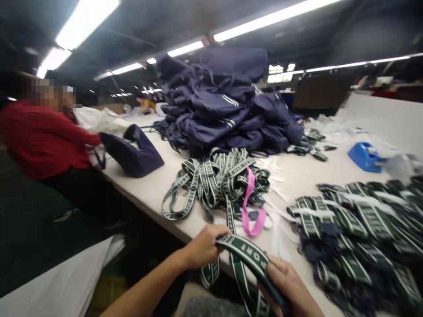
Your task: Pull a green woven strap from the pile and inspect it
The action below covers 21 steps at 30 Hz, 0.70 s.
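A green strap (246,250) with white lettering and white edge stripes is stretched between my two hands at the table's near edge. My left hand (209,244) is closed round its far end, while my right hand (288,279) grips it nearer to me. More of the strap hangs in loops below the table edge. Just beyond my hands lies a tangled heap of similar straps (214,178). A pink ribbon (249,204) rests against the right side of that heap.
Many bundled straps (350,229) cover the table (284,176) on the right. Navy bags (224,105) are piled high at the back. A blue tape dispenser (365,156) stands at the right. On the left, a person in red (49,136) handles a navy bag (134,152).
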Motion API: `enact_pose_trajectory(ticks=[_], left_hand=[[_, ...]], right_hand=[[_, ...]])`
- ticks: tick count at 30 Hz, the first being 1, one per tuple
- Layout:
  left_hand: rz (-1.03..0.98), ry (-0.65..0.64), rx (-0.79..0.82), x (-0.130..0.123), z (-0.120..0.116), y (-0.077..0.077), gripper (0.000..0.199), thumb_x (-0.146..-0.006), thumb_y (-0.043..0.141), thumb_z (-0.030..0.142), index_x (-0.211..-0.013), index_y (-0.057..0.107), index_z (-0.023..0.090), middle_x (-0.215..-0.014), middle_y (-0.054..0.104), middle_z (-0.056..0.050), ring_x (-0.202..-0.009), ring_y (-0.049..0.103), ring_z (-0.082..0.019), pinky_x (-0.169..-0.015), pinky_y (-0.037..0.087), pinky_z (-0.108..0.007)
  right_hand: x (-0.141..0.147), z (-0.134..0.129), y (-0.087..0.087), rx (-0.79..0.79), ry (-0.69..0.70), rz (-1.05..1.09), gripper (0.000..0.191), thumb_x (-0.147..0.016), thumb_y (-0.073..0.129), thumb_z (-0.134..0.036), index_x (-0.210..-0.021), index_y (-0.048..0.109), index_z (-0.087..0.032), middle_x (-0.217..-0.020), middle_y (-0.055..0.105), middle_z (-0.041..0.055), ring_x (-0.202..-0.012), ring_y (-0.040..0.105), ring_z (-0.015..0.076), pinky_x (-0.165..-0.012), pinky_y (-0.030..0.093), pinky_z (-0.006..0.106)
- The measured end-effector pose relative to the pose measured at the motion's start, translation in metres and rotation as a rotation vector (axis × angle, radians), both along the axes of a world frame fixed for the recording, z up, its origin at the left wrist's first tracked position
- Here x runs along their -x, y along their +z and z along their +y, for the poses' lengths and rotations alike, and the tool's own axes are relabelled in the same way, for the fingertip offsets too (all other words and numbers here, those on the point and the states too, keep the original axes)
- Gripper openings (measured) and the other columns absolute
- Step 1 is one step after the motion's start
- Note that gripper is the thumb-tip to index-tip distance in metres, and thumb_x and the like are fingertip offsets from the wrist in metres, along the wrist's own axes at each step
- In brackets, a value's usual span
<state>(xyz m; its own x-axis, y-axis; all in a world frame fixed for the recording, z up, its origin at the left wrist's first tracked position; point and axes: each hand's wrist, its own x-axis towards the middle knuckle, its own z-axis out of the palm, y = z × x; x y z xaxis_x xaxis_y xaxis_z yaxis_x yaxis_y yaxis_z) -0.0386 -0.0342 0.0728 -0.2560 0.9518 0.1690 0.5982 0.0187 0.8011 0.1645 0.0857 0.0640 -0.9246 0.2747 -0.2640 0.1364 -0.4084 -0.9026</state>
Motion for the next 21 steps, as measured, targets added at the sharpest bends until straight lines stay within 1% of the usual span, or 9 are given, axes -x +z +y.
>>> enact_pose_trajectory(ticks=[1, 2, 4, 7, 11, 13, 16, 18, 21], left_hand=[[-0.042, 0.013, 0.008, 0.000, 0.003, 0.004, 0.021, -0.078, 0.051, 0.006, -0.087, 0.067, 0.015, -0.083, 0.070, -0.005, -0.077, 0.063, -0.018, -0.072, 0.047, -0.026], [-0.080, 0.027, 0.010, 0.002, 0.007, 0.006, 0.022, -0.079, 0.050, 0.008, -0.092, 0.067, 0.016, -0.089, 0.070, -0.006, -0.084, 0.063, -0.019, -0.077, 0.047, -0.028], [-0.100, 0.116, -0.021, 0.006, 0.015, 0.006, 0.022, -0.080, 0.054, 0.012, -0.096, 0.068, 0.017, -0.092, 0.072, -0.007, -0.088, 0.065, -0.022, -0.082, 0.048, -0.030], [-0.103, 0.204, -0.024, 0.014, 0.022, 0.005, 0.019, -0.080, 0.057, 0.018, -0.095, 0.070, 0.018, -0.095, 0.073, -0.006, -0.090, 0.067, -0.023, -0.085, 0.049, -0.032], [-0.052, 0.143, 0.032, 0.018, 0.025, 0.014, 0.023, -0.079, 0.054, 0.017, -0.095, 0.071, 0.019, -0.095, 0.074, -0.004, -0.090, 0.068, -0.022, -0.086, 0.050, -0.032], [-0.029, 0.103, 0.036, 0.016, 0.027, 0.018, 0.026, -0.077, 0.054, 0.015, -0.096, 0.070, 0.019, -0.095, 0.074, -0.004, -0.088, 0.068, -0.021, -0.085, 0.051, -0.031], [-0.098, 0.119, 0.016, 0.013, 0.032, 0.016, 0.031, -0.075, 0.061, 0.017, -0.105, 0.069, 0.018, -0.097, 0.073, -0.004, -0.090, 0.068, -0.021, -0.083, 0.051, -0.029], [-0.217, 0.146, 0.015, 0.012, 0.034, 0.010, 0.035, -0.076, 0.068, 0.023, -0.111, 0.067, 0.018, -0.100, 0.072, -0.005, -0.092, 0.068, -0.021, -0.082, 0.051, -0.028], [-0.418, 0.181, 0.002, 0.010, 0.034, -0.006, 0.035, -0.079, 0.072, 0.036, -0.109, 0.069, 0.016, -0.101, 0.073, -0.007, -0.091, 0.068, -0.020, -0.081, 0.052, -0.026]], right_hand=[[0.002, 0.000, -0.002, 0.054, -0.028, 0.080, 0.047, -0.081, 0.066, -0.065, -0.079, 0.065, -0.018, -0.046, 0.047, -0.0028, -0.037, 0.034, 0.0071, -0.037, 0.026, 0.022], [0.005, 0.002, -0.003, 0.106, -0.046, 0.148, 0.043, -0.084, 0.067, -0.058, -0.082, 0.066, -0.016, -0.049, 0.051, -0.0018, -0.039, 0.035, 0.0061, -0.039, 0.026, 0.021], [0.012, 0.007, -0.007, 0.188, -0.031, 0.247, 0.037, -0.087, 0.068, -0.050, -0.090, 0.067, -0.013, -0.059, 0.062, 0.0018, -0.047, 0.045, 0.0066, -0.045, 0.033, 0.019], [0.020, 0.014, -0.011, 0.254, 0.012, 0.277, 0.035, -0.087, 0.070, -0.043, -0.103, 0.067, -0.012, -0.076, 0.070, 0.0055, -0.062, 0.058, 0.0097, -0.055, 0.044, 0.018], [0.028, 0.015, -0.015, 0.207, 0.057, 0.278, 0.036, -0.085, 0.074, -0.043, -0.105, 0.066, -0.013, -0.082, 0.072, 0.0059, -0.076, 0.065, 0.0129, -0.068, 0.050, 0.020], [0.033, 0.013, -0.017, 0.152, 0.068, 0.275, 0.034, -0.089, 0.068, -0.046, -0.101, 0.065, -0.014, -0.079, 0.071, 0.0049, -0.071, 0.064, 0.0117, -0.064, 0.049, 0.019], [0.040, 0.010, -0.017, 0.126, 0.038, 0.272, 0.033, -0.091, 0.065, -0.047, -0.093, 0.065, -0.014, -0.070, 0.069, 0.0017, -0.055, 0.057, 0.0077, -0.051, 0.043, 0.016], [0.043, 0.009, -0.015, 0.160, -0.015, 0.300, 0.033, -0.089, 0.067, -0.047, -0.095, 0.065, -0.015, -0.067, 0.067, -0.0003, -0.051, 0.054, 0.0067, -0.048, 0.042, 0.016], [0.044, 0.010, -0.011, 0.207, -0.069, 0.337, 0.034, -0.088, 0.069, -0.046, -0.104, 0.065, -0.016, -0.072, 0.069, 0.0005, -0.056, 0.058, 0.0079, -0.053, 0.047, 0.017]])
